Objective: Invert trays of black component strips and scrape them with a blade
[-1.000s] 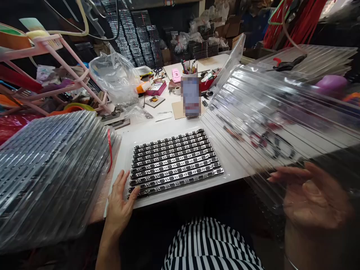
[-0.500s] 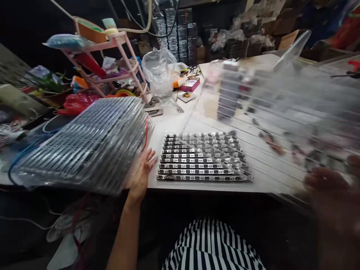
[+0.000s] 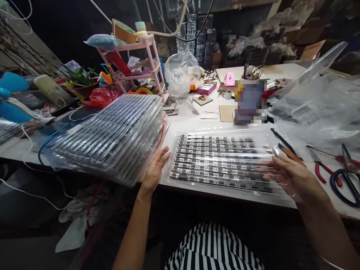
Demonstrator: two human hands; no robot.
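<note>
Rows of dark strips with shiny metal pieces (image 3: 209, 161) lie on the table in front of me. Over them is a clear plastic tray (image 3: 225, 132), its ridges running across the rows. My right hand (image 3: 291, 174) grips the tray's right end, with some fingers seen through the plastic. My left hand (image 3: 156, 167) is between the tray's left edge and a stack of filled clear trays (image 3: 112, 131). Its fingers are stretched out, close to the tray edge; whether they touch it I cannot tell. A red cord (image 3: 162, 129) runs along the stack's right side.
Right of the tray lie red-handled pliers (image 3: 320, 168), scissors (image 3: 347, 183) and a brown-handled tool (image 3: 291, 153). Clear plastic sheeting (image 3: 317, 101) covers the right back. A pink rack (image 3: 135, 63) stands behind the stack, near a clear bag (image 3: 181, 75). The table's front edge is close to me.
My right hand has brought the clear tray from the right, where it was raised and blurred, leftward and down over the rows. My left hand stays beside the stack. The view has shifted left.
</note>
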